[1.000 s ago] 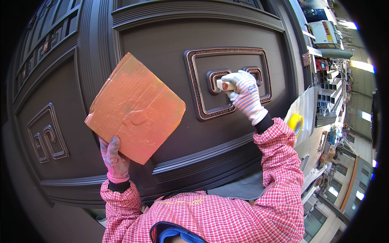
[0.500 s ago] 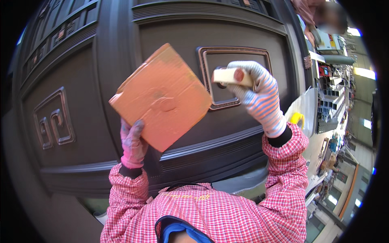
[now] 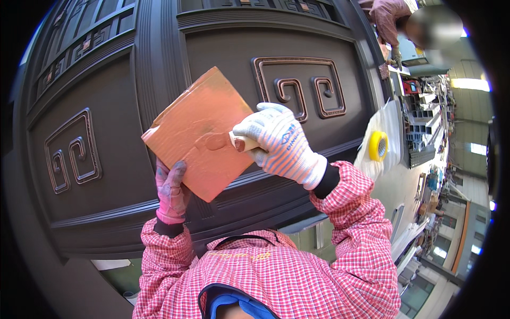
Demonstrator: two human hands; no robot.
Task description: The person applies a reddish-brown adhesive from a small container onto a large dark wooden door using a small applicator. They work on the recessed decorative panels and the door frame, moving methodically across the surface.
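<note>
My left hand (image 3: pixel 171 190), in a pink-stained glove, grips the lower left edge of a square piece of cardboard (image 3: pixel 204 114) coated in copper-orange paint. A wet, thicker smear of paint sits near the board's middle. My right hand (image 3: pixel 281 141), in a white, blue and orange striped glove, is closed around a cream-white, sponge-like block (image 3: pixel 245 142) with a reddish-brown stained end. The stained end is at the board beside the smear. Under both hands lies a dark brown panelled door (image 3: pixel 223 48), with a raised scroll ornament (image 3: pixel 295 61) edged in copper.
A second scroll ornament (image 3: pixel 73 151) is on the door's left panel. To the right, a yellow tape roll (image 3: pixel 378 146) rests on white plastic sheeting (image 3: pixel 390 125). Metal profiles (image 3: pixel 422 125) lie further right. Another person's sleeve (image 3: pixel 390 18) shows at the top right.
My right hand has moved left and down from above the right ornament, bringing the block to the cardboard. My left hand still holds the board in nearly the same place.
</note>
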